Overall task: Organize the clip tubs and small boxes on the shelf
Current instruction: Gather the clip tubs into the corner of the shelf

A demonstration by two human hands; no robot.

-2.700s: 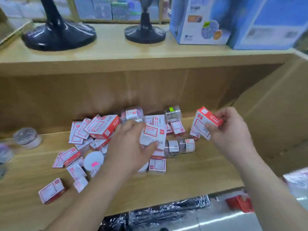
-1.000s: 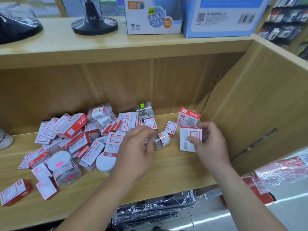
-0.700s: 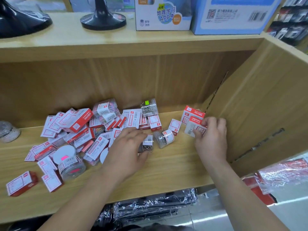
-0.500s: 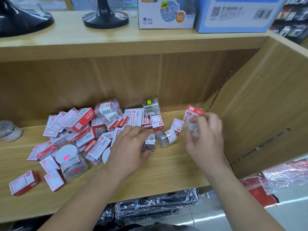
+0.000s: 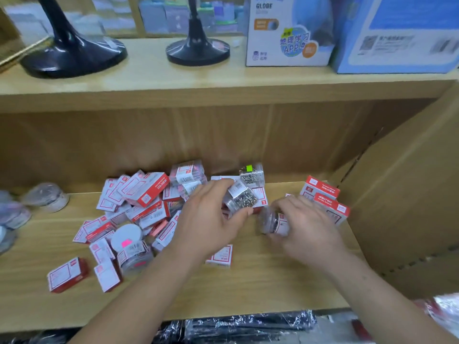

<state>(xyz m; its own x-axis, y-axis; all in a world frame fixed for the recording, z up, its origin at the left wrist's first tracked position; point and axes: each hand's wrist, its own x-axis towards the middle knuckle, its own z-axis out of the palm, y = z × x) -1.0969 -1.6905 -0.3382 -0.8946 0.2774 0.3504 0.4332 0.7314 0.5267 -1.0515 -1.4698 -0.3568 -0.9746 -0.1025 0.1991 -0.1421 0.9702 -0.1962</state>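
Observation:
A heap of small red-and-white boxes (image 5: 146,189) and clear clip tubs lies on the wooden shelf (image 5: 260,281). My left hand (image 5: 211,219) grips a clear tub of metal clips (image 5: 242,198) lifted a little above the heap. My right hand (image 5: 305,227) holds a round clear tub (image 5: 272,220) with a red-and-white label, just right of it. Two red-and-white boxes (image 5: 327,202) stand together at the shelf's right end, behind my right hand. Another clip tub with a green sticker (image 5: 252,173) sits at the back.
A white-lidded tub (image 5: 129,240) with a pink sticker lies in the heap's front. More tubs (image 5: 47,197) sit at the far left. The shelf's side panel (image 5: 409,194) closes the right end. Black stands (image 5: 72,50) and globe cartons (image 5: 288,33) fill the upper shelf.
My right hand has left the box beside the other at the right end and taken up a round tub. My left hand has lifted a tub of clips from the heap.

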